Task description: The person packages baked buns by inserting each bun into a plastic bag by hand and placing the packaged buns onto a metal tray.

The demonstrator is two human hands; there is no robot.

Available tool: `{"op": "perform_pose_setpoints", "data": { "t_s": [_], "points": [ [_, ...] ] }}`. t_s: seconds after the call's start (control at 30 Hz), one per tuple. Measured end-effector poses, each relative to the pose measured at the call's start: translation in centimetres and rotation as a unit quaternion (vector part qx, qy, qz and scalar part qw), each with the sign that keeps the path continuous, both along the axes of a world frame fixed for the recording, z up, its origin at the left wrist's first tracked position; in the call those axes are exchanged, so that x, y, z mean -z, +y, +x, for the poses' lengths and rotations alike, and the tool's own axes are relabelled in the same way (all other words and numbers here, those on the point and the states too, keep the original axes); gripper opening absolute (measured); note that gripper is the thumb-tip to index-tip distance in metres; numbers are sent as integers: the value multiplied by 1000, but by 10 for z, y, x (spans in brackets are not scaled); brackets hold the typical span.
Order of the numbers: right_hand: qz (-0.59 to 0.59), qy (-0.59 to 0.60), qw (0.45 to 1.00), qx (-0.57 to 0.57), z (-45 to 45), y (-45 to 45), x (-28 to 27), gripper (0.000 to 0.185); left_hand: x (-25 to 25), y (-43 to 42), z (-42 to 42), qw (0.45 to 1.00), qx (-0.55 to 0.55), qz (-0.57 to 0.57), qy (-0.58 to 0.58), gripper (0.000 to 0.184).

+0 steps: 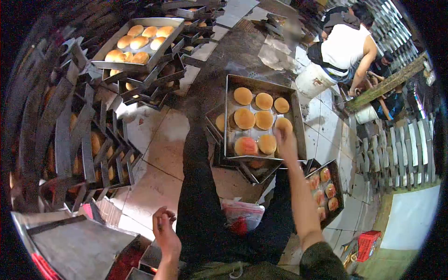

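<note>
My right hand touches a bun at the right side of the tray ahead of me; I cannot tell whether it grips. My left hand, loosely curled and holding nothing, hovers at the near left, well apart from the tray.

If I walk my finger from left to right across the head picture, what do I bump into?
Upper-left tray of buns → middle tray of golden buns → dark tray of red-topped buns → red basket → white panel.
</note>
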State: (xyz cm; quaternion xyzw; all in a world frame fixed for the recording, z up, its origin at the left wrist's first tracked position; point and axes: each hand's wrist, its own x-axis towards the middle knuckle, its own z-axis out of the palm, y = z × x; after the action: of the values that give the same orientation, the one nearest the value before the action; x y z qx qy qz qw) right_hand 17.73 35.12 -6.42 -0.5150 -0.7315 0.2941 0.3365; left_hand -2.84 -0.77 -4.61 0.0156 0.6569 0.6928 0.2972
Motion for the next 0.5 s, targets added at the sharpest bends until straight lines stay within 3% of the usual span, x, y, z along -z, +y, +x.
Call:
{"op": "perform_pose_setpoints", "data": {
  "t_s": [0.03, 0.07, 0.1, 0.13, 0.17, 0.2, 0.27, 0.33, 0.4, 0.43, 0.47, 0.5],
  "points": [
    [-34, -86, 995, -27, -9, -54, -15, 20, 2, -4, -5, 999, 45, 3, -12, 23],
    [-31, -127, 985, -111, 1, -106, 4, 16, 3, -7, -9, 995, 93, 5, -22, 24],
    [74, -335, 865, -366, 26, -139, 54, 14, 7, -8, -8, 992, 121, -10, -33, 27],
    [54, -333, 881, -331, 19, -200, 34, 22, 7, -1, 1, 992, 122, -6, -33, 27],
    [128, -300, 889, -321, 28, -226, 40, 25, 3, 13, 14, 988, 153, 25, 19, 28],
    [199, -265, 892, -307, 36, -244, 42, 28, -1, 25, 28, 979, 185, 55, 71, 31],
    [216, -281, 892, -279, 42, -254, 41, 29, -4, 42, 49, 944, 312, 56, 89, 37],
    [239, -292, 892, -251, 47, -265, 45, 30, -3, 63, 70, 929, 359, 35, 81, 36],
    [233, -217, 881, -349, 54, -276, 51, 30, 5, 71, 81, 921, 373, 72, 86, 33],
    [265, -283, 858, -337, 49, -282, 30, 29, 3, 73, 84, 924, 363, 71, 95, 32],
    [246, -275, 879, -303, 52, -288, 25, 27, 5, 75, 86, 928, 352, 70, 102, 31],
    [124, -276, 923, -239, 48, -286, 14, 26, 15, 72, 83, 921, 374, 74, 75, 30]
  ]
}}
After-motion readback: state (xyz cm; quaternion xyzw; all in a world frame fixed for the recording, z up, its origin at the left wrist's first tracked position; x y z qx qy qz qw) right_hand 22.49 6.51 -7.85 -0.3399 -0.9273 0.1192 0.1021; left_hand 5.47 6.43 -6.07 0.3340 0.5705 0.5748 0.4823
